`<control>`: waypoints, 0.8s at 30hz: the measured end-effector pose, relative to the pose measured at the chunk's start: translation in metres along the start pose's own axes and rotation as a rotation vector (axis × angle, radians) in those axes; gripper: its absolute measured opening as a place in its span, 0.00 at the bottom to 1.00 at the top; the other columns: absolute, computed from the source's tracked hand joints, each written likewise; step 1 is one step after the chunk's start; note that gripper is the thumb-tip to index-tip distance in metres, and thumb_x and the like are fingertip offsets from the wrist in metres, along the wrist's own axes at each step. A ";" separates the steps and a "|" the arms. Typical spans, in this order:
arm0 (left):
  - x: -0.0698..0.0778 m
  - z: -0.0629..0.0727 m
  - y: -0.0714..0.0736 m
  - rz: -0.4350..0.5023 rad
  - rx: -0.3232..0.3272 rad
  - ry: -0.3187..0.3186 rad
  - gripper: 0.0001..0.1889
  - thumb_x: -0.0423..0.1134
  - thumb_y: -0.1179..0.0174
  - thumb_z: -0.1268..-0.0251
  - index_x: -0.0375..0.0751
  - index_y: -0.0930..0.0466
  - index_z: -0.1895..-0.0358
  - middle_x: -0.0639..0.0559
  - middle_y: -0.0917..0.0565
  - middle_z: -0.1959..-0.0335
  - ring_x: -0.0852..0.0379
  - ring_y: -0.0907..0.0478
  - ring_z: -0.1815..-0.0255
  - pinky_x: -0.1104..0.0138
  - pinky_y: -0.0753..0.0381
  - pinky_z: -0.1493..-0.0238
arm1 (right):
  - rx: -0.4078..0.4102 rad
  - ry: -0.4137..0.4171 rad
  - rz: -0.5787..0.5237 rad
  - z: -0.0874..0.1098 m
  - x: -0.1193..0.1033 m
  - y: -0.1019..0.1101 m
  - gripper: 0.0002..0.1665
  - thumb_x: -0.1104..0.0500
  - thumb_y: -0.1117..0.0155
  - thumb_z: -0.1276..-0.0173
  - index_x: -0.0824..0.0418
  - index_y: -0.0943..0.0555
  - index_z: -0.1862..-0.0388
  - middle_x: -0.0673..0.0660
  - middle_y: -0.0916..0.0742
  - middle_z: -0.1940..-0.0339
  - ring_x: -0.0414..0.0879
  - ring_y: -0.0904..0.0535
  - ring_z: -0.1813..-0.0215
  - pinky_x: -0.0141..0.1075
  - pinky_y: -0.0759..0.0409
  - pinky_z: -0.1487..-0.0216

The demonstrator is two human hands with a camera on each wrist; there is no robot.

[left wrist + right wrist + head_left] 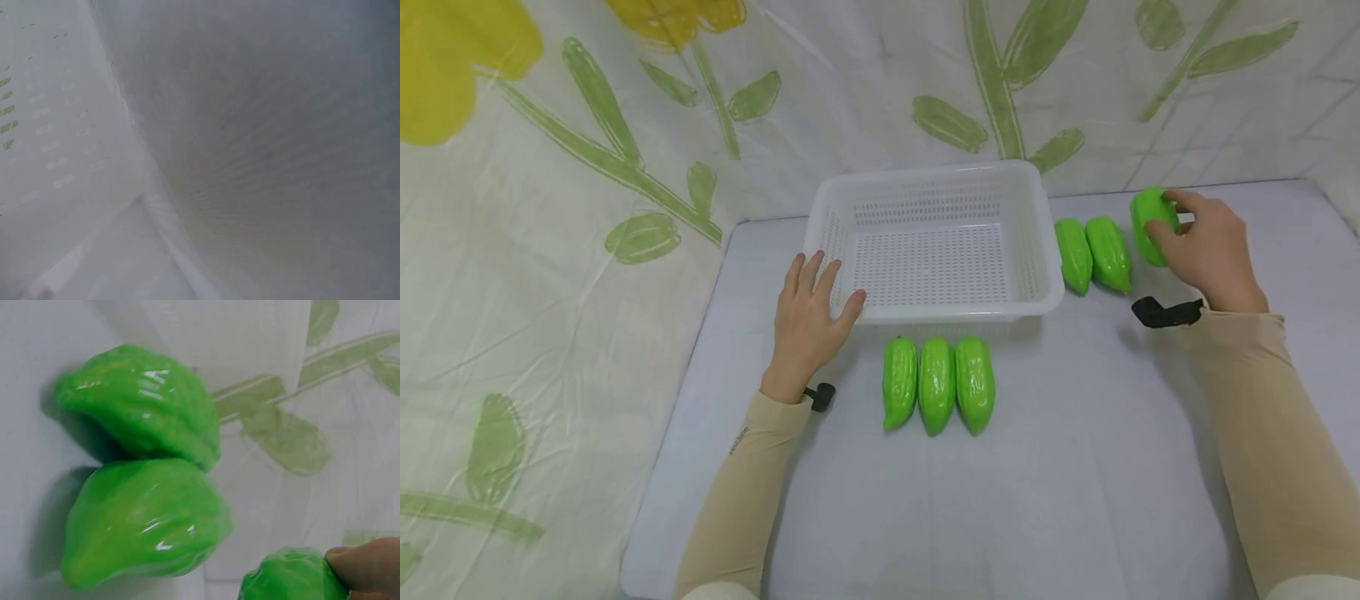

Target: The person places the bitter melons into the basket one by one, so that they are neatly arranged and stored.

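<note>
My right hand point(1213, 246) grips a glossy, ridged green bitter melon point(1148, 227) between thumb and fingers at the back right. In the right wrist view, part of that melon and a fingertip point(369, 565) show at the lower right corner. Just left of it, two more bitter melons point(1108, 254) lie side by side against the basket's right side. My left hand point(805, 325) rests with spread, fairly straight fingers at the near left corner of a white plastic basket point(940, 314). The left wrist view shows mostly the basket's perforated wall point(69, 125) up close.
Three bitter melons point(937, 385) lie in a row in front of the basket, on a pale table point(1037, 500). A white curtain point(865, 92) with green leaves and yellow flowers hangs behind and to the left. Black wrist-camera mounts point(1165, 312) stick out by both wrists.
</note>
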State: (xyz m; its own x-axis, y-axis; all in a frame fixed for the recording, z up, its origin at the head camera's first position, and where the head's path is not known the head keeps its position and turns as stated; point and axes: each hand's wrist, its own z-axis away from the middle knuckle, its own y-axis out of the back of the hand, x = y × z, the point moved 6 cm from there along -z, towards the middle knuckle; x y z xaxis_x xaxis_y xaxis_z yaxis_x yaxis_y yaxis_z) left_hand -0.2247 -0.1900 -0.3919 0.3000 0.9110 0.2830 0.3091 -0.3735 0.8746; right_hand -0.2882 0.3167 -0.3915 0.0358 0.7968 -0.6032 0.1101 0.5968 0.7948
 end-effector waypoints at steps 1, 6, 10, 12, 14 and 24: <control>0.000 0.000 0.000 -0.005 -0.001 0.001 0.35 0.61 0.48 0.25 0.36 0.26 0.29 0.36 0.31 0.23 0.33 0.43 0.18 0.35 0.32 0.28 | 0.006 -0.003 -0.007 0.001 -0.002 0.001 0.38 0.49 0.48 0.22 0.62 0.37 0.18 0.74 0.26 0.26 0.73 0.22 0.37 0.34 0.32 0.59; 0.000 0.000 0.000 -0.016 -0.003 0.007 0.35 0.61 0.48 0.26 0.36 0.26 0.28 0.36 0.32 0.23 0.32 0.43 0.18 0.34 0.32 0.29 | 0.031 -0.015 -0.043 0.005 -0.013 0.006 0.38 0.47 0.47 0.22 0.59 0.37 0.17 0.70 0.26 0.24 0.72 0.23 0.35 0.23 0.36 0.63; 0.001 0.000 0.000 -0.022 -0.011 0.010 0.36 0.61 0.48 0.25 0.37 0.26 0.28 0.36 0.32 0.23 0.33 0.43 0.18 0.34 0.31 0.30 | 0.049 -0.013 -0.051 0.008 -0.024 0.009 0.38 0.46 0.46 0.22 0.56 0.36 0.17 0.67 0.25 0.24 0.70 0.23 0.35 0.20 0.37 0.64; 0.001 0.000 0.000 -0.024 -0.013 0.012 0.35 0.61 0.48 0.25 0.37 0.26 0.28 0.36 0.32 0.22 0.33 0.43 0.18 0.34 0.30 0.30 | 0.057 -0.005 -0.051 0.011 -0.031 0.010 0.37 0.46 0.46 0.22 0.55 0.35 0.18 0.66 0.24 0.24 0.69 0.23 0.35 0.20 0.36 0.65; 0.001 0.000 0.000 -0.027 -0.018 0.014 0.35 0.61 0.49 0.25 0.37 0.26 0.28 0.36 0.32 0.22 0.33 0.43 0.18 0.34 0.30 0.30 | 0.062 0.005 -0.055 0.013 -0.037 0.010 0.37 0.45 0.45 0.22 0.54 0.34 0.18 0.65 0.24 0.24 0.69 0.23 0.35 0.18 0.35 0.66; 0.000 -0.001 -0.001 -0.036 -0.024 0.029 0.36 0.63 0.51 0.25 0.38 0.26 0.28 0.36 0.32 0.22 0.34 0.44 0.18 0.34 0.30 0.31 | 0.104 0.052 -0.098 0.026 -0.061 0.013 0.35 0.45 0.41 0.24 0.50 0.29 0.21 0.61 0.21 0.26 0.53 0.19 0.40 0.15 0.31 0.66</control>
State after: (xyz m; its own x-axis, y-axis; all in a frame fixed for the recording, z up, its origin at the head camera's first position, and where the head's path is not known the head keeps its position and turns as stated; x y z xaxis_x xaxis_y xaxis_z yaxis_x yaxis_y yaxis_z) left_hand -0.2258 -0.1895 -0.3930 0.2623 0.9288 0.2618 0.2971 -0.3359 0.8938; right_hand -0.2636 0.2733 -0.3459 -0.0312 0.7405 -0.6713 0.2125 0.6612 0.7195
